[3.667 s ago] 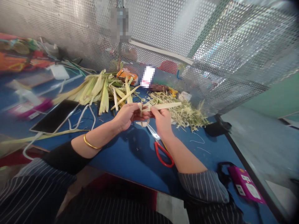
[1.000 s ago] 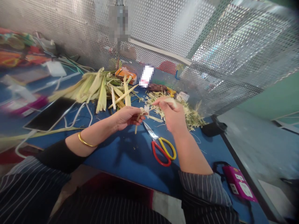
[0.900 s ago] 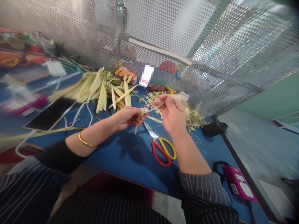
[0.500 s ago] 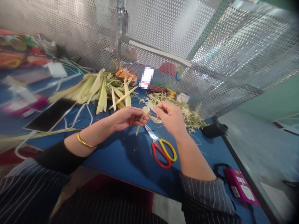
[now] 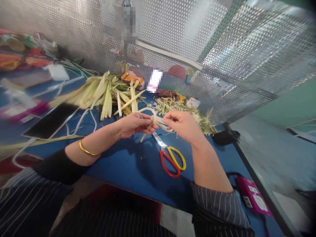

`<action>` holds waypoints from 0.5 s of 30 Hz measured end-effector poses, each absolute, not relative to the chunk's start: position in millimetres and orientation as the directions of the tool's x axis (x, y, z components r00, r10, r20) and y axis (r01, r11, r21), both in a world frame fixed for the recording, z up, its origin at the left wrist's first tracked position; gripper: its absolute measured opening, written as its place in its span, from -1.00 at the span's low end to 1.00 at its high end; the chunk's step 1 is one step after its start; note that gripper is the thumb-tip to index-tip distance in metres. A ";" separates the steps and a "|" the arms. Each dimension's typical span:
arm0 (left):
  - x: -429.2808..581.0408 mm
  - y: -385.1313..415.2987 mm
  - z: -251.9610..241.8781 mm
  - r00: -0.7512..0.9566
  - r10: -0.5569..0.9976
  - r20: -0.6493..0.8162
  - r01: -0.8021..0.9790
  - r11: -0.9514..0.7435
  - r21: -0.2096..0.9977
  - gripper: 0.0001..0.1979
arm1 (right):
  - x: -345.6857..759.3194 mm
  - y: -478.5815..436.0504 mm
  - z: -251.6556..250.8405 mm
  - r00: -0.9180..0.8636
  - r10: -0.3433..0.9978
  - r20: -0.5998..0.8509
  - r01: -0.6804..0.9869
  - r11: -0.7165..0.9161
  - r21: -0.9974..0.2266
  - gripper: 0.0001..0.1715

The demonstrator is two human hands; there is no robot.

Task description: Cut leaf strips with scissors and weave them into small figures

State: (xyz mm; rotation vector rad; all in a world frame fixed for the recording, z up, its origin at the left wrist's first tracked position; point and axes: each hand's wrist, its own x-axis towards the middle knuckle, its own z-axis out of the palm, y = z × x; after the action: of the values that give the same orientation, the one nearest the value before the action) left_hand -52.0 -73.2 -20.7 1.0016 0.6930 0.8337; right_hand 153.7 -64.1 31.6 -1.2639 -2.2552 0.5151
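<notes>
Pale corn husk strips [image 5: 158, 119] stretch between my two hands above the blue table. My left hand [image 5: 138, 125] pinches the gathered knot-like end of the strips between thumb and fingers, and a loose tail hangs below it. With thumb and forefinger, my right hand [image 5: 181, 125] grips the strips on the other side; a thin loop curls up behind. Beneath the hands lie scissors [image 5: 170, 158] with one red and one yellow handle, their blade tips partly hidden under my left fingers. Behind my left hand is a pile of corn husks [image 5: 98, 92].
Shredded husk scraps [image 5: 195, 115] are heaped behind my right hand. A dark phone [image 5: 51, 121] with a white cable lies at left. An orange packet [image 5: 132, 80] and a pixelated bright screen [image 5: 154, 80] stand against the perforated metal screen [image 5: 172, 29]. A magenta box [image 5: 254, 196] sits at right.
My right hand has shifted slightly right, drawing the husk strips straighter between both hands. A thin loop of strip now shows above the left fingers. The scissors lie as before.
</notes>
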 end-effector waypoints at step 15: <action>-53.6 -73.6 -19.6 0.590 0.795 -0.142 -0.214 0.324 0.921 -0.86 | 150.7 -60.7 29.4 -0.610 0.747 0.265 0.622 0.658 -0.425 -0.76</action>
State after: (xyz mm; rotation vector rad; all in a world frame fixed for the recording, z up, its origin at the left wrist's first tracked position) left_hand -53.6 -73.6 -19.6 1.0374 0.6662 0.7299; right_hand 150.7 -60.7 29.4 -1.0731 -2.4558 0.4072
